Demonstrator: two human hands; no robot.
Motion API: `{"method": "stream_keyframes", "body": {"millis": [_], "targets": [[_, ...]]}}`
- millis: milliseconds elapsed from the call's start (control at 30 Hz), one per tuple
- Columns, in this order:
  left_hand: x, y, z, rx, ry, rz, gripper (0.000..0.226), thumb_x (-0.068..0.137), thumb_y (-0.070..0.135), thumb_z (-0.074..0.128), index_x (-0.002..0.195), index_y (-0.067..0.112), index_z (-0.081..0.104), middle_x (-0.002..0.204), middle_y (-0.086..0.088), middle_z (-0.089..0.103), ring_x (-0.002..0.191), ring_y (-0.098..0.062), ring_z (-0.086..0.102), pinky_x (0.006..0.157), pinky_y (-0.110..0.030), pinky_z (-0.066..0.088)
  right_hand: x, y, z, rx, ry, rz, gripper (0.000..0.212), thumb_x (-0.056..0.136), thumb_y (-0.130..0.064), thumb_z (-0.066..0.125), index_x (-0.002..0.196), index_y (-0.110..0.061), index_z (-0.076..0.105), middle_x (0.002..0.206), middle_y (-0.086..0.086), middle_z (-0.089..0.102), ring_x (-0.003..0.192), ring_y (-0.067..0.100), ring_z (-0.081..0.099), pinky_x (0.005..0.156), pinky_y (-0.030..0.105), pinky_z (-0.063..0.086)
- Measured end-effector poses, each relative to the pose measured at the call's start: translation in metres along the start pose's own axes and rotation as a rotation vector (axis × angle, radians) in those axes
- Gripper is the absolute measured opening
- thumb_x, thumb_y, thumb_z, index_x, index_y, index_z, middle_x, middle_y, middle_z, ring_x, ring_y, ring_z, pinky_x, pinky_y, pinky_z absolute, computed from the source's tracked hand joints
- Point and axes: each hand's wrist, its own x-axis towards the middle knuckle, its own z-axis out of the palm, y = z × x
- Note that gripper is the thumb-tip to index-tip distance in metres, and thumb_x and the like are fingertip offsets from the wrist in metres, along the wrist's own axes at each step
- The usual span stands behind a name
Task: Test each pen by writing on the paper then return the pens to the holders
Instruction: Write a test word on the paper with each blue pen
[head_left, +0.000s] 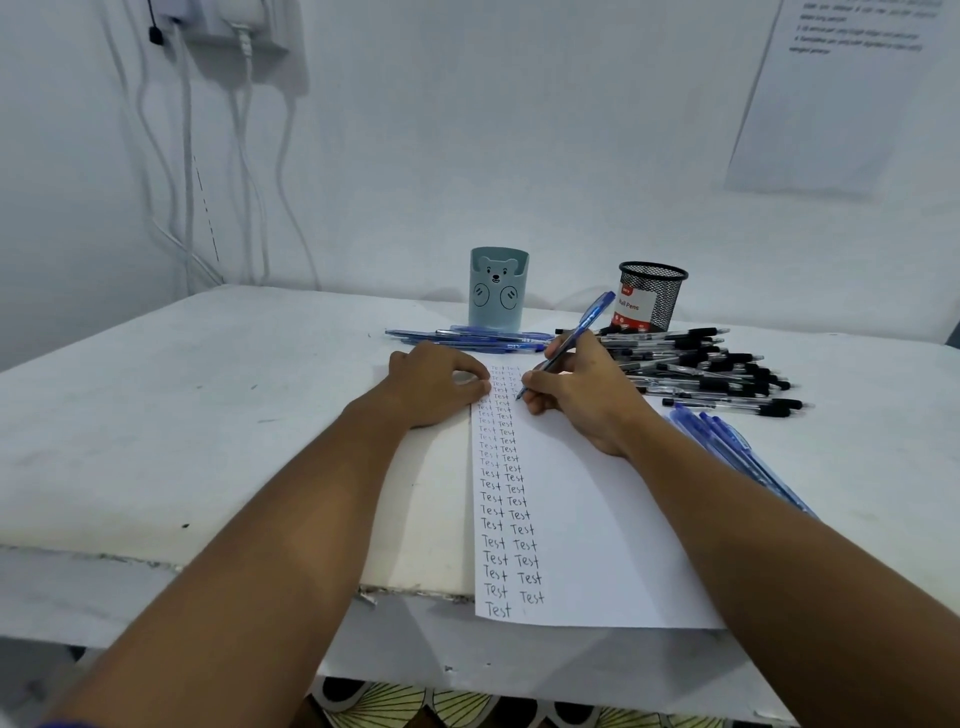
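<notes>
A white paper (587, 519) with two columns of the word "Test" lies on the table, its lower edge hanging over the front. My right hand (582, 395) grips a blue pen (576, 335) with its tip on the paper near the top of the second column. My left hand (436, 382) rests on the paper's upper left corner, fingers curled. A pale blue bear holder (497, 291) and a black mesh holder (652, 299) stand behind the paper. Blue pens (467, 338) lie in front of the bear holder. Black pens (706, 369) are heaped at the right.
More blue pens (727, 447) lie beside my right forearm. The white table (208, 415) has a chipped front edge. Cables (182, 156) hang down the wall at the left, and a printed sheet (831, 93) is stuck on the wall at the upper right.
</notes>
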Motion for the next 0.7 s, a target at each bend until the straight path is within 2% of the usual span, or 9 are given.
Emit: {"method": "stream_keyframes", "body": {"millis": [200,367,533,633,700], "targets": [[-0.0007,0.0015,0.0005,0.019,-0.001,-0.007,0.023,0.090,0.047,0.058,0.107,0.037,0.069,0.119,0.013,0.065,0.119,-0.014,0.051,0.103,-0.036,0.032,-0.0009,0.0011,0.0002,-0.052,0.013,-0.012,0.028,0.090,0.001,0.066,0.097,-0.013,0.043,0.070,0.010,0.068,0.062,0.024,0.066,0.078,0.044,0.058],[-0.0018,0.0019,-0.0008,0.014,-0.004,-0.014,0.022,0.090,0.047,0.058,0.107,0.038,0.069,0.118,0.011,0.066,0.119,-0.015,0.051,0.104,-0.037,0.033,0.0023,0.0002,0.0007,-0.069,-0.011,0.011,0.029,0.089,0.003,0.065,0.095,-0.013,0.042,0.070,0.014,0.067,0.065,0.028,0.063,0.077,0.046,0.056],[-0.0020,0.0018,-0.0007,0.009,-0.008,-0.014,0.022,0.090,0.046,0.058,0.107,0.037,0.069,0.118,0.012,0.066,0.119,-0.015,0.051,0.105,-0.038,0.033,0.0030,0.0006,-0.0020,0.045,-0.007,0.042,0.030,0.089,0.006,0.064,0.097,-0.011,0.040,0.071,0.016,0.066,0.063,0.028,0.063,0.075,0.040,0.057],[-0.0018,0.0022,-0.0011,0.019,-0.010,-0.014,0.022,0.091,0.047,0.058,0.107,0.038,0.069,0.119,0.011,0.066,0.119,-0.015,0.051,0.105,-0.039,0.033,0.0024,0.0028,0.0000,-0.064,0.006,0.004,0.028,0.090,-0.001,0.067,0.095,-0.014,0.043,0.068,0.010,0.070,0.064,0.024,0.067,0.080,0.041,0.058],[-0.0020,0.0023,-0.0014,0.016,-0.011,-0.013,0.022,0.091,0.047,0.058,0.107,0.038,0.069,0.120,0.012,0.065,0.121,-0.015,0.051,0.106,-0.040,0.032,0.0016,0.0024,0.0016,-0.126,0.017,-0.019,0.027,0.090,-0.003,0.066,0.094,-0.017,0.043,0.071,0.011,0.070,0.063,0.023,0.067,0.077,0.041,0.058]]}}
